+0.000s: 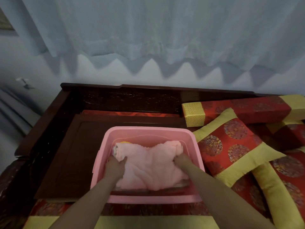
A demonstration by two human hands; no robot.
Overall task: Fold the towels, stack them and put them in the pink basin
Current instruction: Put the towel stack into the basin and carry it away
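Left hand (113, 166) fingers curled, pinching the pink towel stack's (148, 166) left edge; right hand (180, 160) fingertips were buried in its right edge, grip unclear. Likely both lowered it level into the pink basin (148, 130), near the dark wooden tray's (69, 154) right edge. Lower towels mostly hidden; a yellow one (125, 142) peeked out behind.

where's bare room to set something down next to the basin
Free: the dark wooden board left of the pink basin, and a strip behind it. Crowded: the right, where a red and yellow cushion reaches the basin. Inside, the pink towel and both hands fill it.
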